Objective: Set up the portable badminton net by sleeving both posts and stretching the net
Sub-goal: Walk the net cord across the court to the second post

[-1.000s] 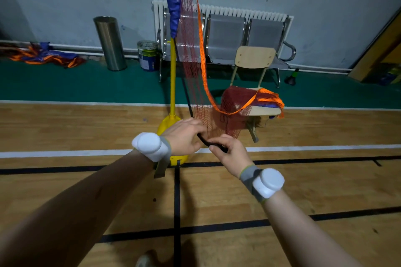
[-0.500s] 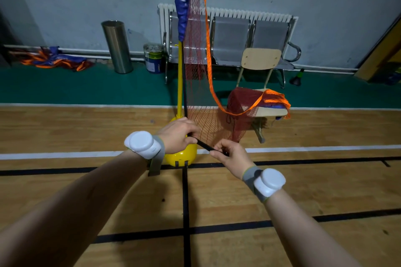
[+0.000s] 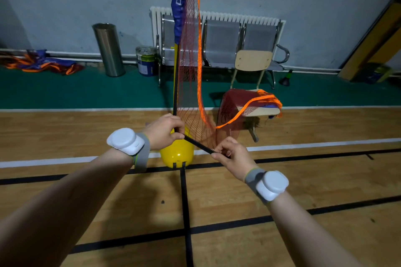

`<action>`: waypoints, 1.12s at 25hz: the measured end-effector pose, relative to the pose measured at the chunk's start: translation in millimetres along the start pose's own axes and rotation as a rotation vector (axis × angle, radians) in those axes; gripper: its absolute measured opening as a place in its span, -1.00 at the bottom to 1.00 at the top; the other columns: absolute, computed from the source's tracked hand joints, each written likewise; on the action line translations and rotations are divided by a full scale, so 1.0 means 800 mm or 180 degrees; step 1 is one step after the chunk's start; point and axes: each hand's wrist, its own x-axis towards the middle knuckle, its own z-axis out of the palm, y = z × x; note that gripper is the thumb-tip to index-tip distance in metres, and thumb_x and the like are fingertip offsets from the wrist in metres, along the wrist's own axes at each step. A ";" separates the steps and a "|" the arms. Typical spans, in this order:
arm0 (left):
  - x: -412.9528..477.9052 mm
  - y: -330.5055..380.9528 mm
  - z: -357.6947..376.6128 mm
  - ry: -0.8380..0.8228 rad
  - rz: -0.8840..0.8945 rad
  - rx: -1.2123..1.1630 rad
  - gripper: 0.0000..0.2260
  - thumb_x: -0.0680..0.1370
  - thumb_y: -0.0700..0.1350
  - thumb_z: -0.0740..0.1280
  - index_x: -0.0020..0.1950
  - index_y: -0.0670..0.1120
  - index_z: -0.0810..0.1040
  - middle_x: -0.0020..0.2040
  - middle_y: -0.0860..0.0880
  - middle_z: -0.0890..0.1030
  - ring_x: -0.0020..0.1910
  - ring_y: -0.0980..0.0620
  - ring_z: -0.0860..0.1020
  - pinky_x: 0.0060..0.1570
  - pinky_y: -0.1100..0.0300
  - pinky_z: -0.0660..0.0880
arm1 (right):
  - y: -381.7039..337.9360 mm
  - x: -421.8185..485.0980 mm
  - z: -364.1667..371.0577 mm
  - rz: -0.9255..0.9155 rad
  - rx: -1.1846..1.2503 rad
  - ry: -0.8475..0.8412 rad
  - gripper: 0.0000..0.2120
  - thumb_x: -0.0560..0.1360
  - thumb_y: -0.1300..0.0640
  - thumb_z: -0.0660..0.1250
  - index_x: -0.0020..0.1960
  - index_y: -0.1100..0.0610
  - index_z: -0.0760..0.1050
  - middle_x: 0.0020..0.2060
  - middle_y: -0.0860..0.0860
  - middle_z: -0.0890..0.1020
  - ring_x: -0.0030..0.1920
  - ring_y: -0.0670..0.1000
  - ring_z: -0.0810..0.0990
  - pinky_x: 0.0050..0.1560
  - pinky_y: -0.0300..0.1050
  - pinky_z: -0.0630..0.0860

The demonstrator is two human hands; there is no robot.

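Landmark: yellow base point(image 3: 176, 154) on the wood floor.

- Post point(image 3: 175, 47) rises straight up from the base. It is mostly hidden behind the net's black edge, with a blue sleeve point(image 3: 179, 2) over its upper part.
- Net point(image 3: 188, 71) hangs from the sleeve down to just above the base. Its orange top band point(image 3: 198, 50) sags off to the right of the base, onto a bunched pile point(image 3: 238, 102) on the wooden chair point(image 3: 253, 60) behind and to the right.
- Left hand point(image 3: 165, 131) is just above the base, fingers curled round the net's bottom corner. Thumb and forefinger are closed on the black strap point(image 3: 197, 144). Can't tell whether the post is inside the grip too.
- Right hand point(image 3: 233, 154) is just right of the base. Thumb and forefinger pinch the strap's free end, the other fingers are tucked under.
- The strap runs taut between the two hands.

Handling, judged:
- The net is light, limp and soft, and the mesh likely snags on fingers and tears if yanked.
- Take hold of the strap or the orange band, not the mesh; both look flat, grippy and fit to take a pull.
- The base looks weighted, but a hard sideways pull on the strap could still tip the post, so steady the post low down.
- The second post is not in view.
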 end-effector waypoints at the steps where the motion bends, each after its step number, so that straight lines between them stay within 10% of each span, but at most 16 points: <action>1: -0.004 -0.003 -0.002 0.0017 -0.0006 -0.0007 -0.92 0.50 -0.14 0.35 -0.13 -0.16 0.55 -0.09 -0.04 0.54 0.00 -0.01 0.41 0.07 0.11 0.34 | -0.004 -0.002 0.001 0.0015 0.0027 -0.0088 -0.94 0.45 0.23 0.38 -0.18 0.18 0.51 -0.30 -0.15 0.39 -0.26 -0.23 0.38 -0.18 -0.53 0.30; 6: -0.018 -0.023 0.001 -0.0030 -0.0047 -0.0008 -0.93 0.50 -0.15 0.35 -0.13 -0.15 0.55 -0.11 -0.02 0.51 0.02 -0.02 0.41 0.03 0.19 0.29 | -0.025 -0.018 0.023 0.0290 0.0394 -0.0184 -0.77 0.48 0.23 0.34 -0.26 -0.01 0.39 -0.37 -0.11 0.40 -0.34 -0.17 0.36 -0.27 -0.40 0.33; 20: -0.011 0.046 0.042 -0.0335 0.0448 0.0289 -0.70 0.54 -0.21 0.24 0.26 0.01 0.48 0.30 0.06 0.46 0.35 0.04 0.33 0.34 0.17 0.12 | -0.019 -0.046 0.027 0.0439 0.0759 0.0026 -0.93 0.43 0.37 0.36 -0.10 0.36 0.57 -0.36 0.00 0.46 -0.33 -0.11 0.36 -0.26 -0.44 0.35; 28: -0.005 0.084 0.057 -0.0697 0.0327 0.0282 -0.81 0.54 -0.08 0.29 0.13 -0.01 0.55 0.10 -0.01 0.53 0.18 0.01 0.39 0.18 0.15 0.32 | 0.008 -0.052 -0.006 0.0184 0.0278 0.0185 -0.93 0.40 0.34 0.40 -0.12 0.29 0.58 -0.25 -0.07 0.39 -0.24 -0.19 0.38 -0.15 -0.52 0.32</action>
